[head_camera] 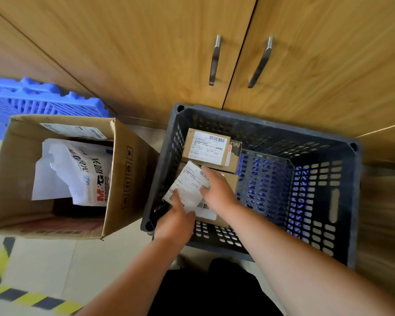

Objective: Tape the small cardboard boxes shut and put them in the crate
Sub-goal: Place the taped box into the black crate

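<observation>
A dark grey slotted crate (342,201) stands on the floor against the cabinet. Inside it, at the far left, lies a small cardboard box (206,148) with a white shipping label. Nearer to me, both hands hold another small labelled box (188,190), tilted, over a further box (214,215) lying on the crate's floor. My left hand (176,215) grips its near end, thumb on the label. My right hand (217,188) grips its right side, fingers curled over the top edge.
A large open cardboard carton (121,179) holding white bagged goods (82,172) stands left of the crate. Blue plastic pallets (32,99) lie behind it. Wooden cabinet doors with metal handles (214,60) rise behind. Yellow-black floor tape (21,297) runs at the lower left.
</observation>
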Motion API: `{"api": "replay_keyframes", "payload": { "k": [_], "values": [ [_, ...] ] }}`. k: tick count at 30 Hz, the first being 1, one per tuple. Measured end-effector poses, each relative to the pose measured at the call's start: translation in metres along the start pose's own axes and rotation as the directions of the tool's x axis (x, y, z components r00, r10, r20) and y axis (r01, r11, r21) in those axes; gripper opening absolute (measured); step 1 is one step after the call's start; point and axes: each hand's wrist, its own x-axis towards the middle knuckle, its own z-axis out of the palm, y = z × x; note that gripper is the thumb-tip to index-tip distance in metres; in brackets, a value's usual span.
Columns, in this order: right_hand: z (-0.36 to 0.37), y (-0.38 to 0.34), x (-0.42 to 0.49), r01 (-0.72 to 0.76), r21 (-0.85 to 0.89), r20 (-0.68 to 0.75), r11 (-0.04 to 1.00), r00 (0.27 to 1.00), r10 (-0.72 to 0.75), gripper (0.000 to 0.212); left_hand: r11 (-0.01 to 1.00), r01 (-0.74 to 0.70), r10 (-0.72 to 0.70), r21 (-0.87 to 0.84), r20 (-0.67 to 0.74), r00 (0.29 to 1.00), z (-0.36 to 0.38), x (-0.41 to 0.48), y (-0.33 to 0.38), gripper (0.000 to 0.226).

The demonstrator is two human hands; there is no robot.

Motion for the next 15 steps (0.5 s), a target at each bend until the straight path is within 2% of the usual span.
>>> {"api": "replay_keyframes", "payload": {
  "k": [7,11,15],
  "values": [
    [0.007,0.003,0.010,0.140,-0.183,0.046,0.973,0.990,-0.133,0.065,0.997,-0.049,0.046,0.059,0.050,0.998,0.001,0.004,0.003,0.070],
    [0.002,0.005,0.002,0.206,-0.203,0.015,0.957,0.978,-0.208,0.067,1.000,-0.006,0.008,-0.016,0.120,0.993,-0.003,0.002,0.011,0.070],
    [-0.021,-0.001,-0.021,0.209,-0.235,-0.015,0.949,0.976,-0.219,0.058,1.000,0.007,-0.008,0.011,0.132,0.991,-0.018,-0.012,0.025,0.059]
  ]
}}
